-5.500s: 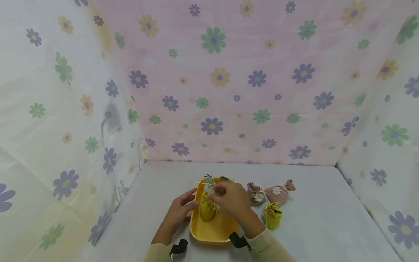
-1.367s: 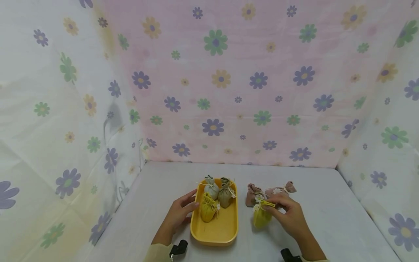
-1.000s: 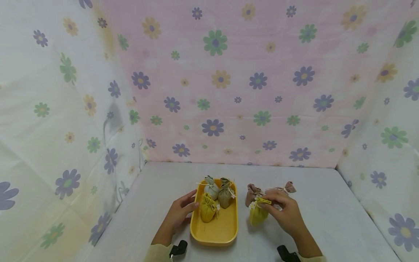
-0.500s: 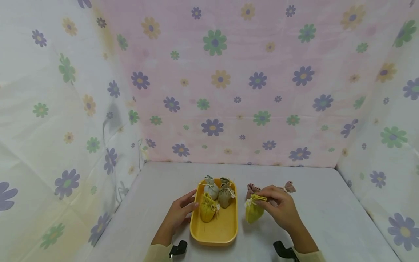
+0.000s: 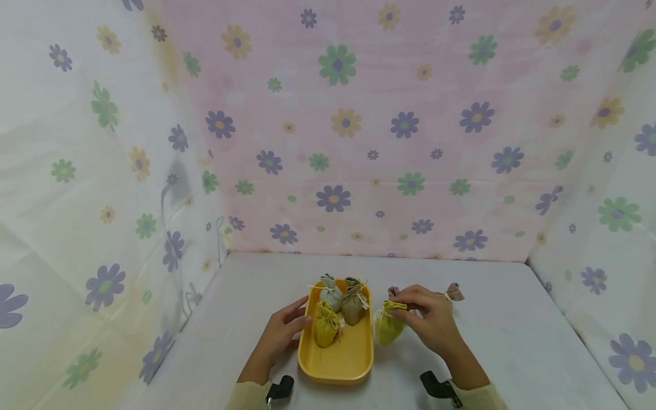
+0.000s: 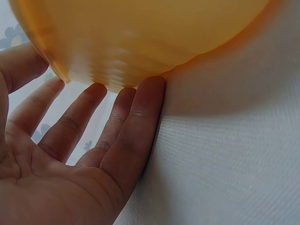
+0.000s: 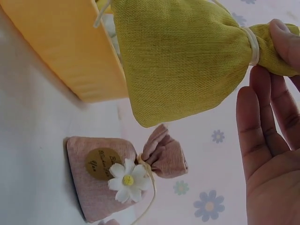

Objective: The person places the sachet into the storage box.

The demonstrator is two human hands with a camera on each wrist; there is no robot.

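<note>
My right hand (image 5: 430, 319) pinches a yellow-green drawstring sachet (image 7: 183, 61) by its gathered neck, just right of the yellow tray (image 5: 335, 364). The sachet hangs above the table with its cord tied round the neck. My left hand (image 6: 75, 159) touches the tray's left side, fingertips against its outer wall and the thumb near the rim. Inside the tray sit a pale grey-green sachet (image 5: 330, 294), an olive-brown sachet (image 5: 353, 307) and another yellow sachet (image 5: 325, 329); the tray's front part shows its bare floor.
A pink sachet (image 7: 103, 164) with a white flower and a round label stands on the table behind my right hand. A second pink sachet (image 5: 454, 292) is mostly hidden by that hand. Flower-printed cloth walls (image 5: 359, 142) enclose the white table (image 5: 512, 330).
The right hand went from over the tray to the sachets at the right, picked up the yellow-green one, and has carried it left towards the tray. The left hand has stayed in place.
</note>
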